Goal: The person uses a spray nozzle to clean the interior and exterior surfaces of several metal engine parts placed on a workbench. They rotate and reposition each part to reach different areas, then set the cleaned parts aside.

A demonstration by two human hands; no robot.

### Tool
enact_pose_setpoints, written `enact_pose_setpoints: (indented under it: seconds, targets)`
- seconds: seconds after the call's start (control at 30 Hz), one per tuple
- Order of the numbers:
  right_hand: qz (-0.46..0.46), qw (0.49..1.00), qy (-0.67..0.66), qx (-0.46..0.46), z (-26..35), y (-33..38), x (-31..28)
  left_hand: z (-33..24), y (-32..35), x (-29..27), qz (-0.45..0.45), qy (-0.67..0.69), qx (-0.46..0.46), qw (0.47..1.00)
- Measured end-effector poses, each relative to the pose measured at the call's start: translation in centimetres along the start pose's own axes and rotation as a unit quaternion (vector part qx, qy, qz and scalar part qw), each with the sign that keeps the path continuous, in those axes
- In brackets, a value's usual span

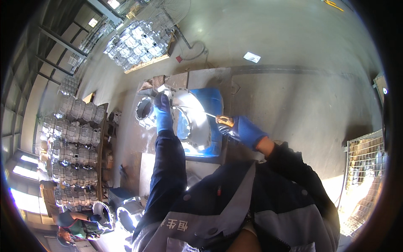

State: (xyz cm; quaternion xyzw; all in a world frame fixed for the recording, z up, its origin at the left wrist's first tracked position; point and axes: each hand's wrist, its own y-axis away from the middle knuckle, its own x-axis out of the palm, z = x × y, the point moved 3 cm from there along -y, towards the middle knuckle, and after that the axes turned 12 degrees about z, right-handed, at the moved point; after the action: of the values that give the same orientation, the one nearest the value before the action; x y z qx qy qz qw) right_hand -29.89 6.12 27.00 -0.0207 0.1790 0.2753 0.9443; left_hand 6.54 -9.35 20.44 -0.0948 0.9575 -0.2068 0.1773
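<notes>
A large silver metal housing casting with a round opening and a flanged rim rests on a blue pad on the worktable. My left hand, in a blue glove with dark fingers, grips the casting's left edge. My right hand, gloved likewise, is closed round the yellow-orange handle of a thin-shafted hand tool. Its shaft points left across the casting, and the tip lies near the rim by my left hand. Glare hides whether it touches. A smaller ring-shaped casting stands just left of my left hand.
Stacked castings line the left side, and another pallet of castings stands at the far left, near a fan. A person works at the lower left. A wire cage stands at right. White paper lies on the floor.
</notes>
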Motion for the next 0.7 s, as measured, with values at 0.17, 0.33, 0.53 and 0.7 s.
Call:
enact_pose_setpoints:
  seconds: [0.17,0.33,0.53,0.7]
  targets:
    - [-0.01,0.999,-0.037,-0.012,-2.2,-1.8,-2.7,-1.9,0.7,2.6,-0.031,0.105,-0.078,0.991]
    - [0.043,0.988,-0.12,0.09,-0.3,-3.0,-2.5,2.6,-0.7,-0.6,-0.032,-0.098,-0.034,0.994]
    - [0.039,0.99,-0.11,0.08,0.0,-2.5,-3.2,-1.4,0.8,1.7,-0.041,0.053,-0.102,0.992]
    - [0.041,0.988,-0.134,0.06,-0.5,-3.2,-2.3,-2.0,0.9,1.2,-0.033,0.056,-0.105,0.992]
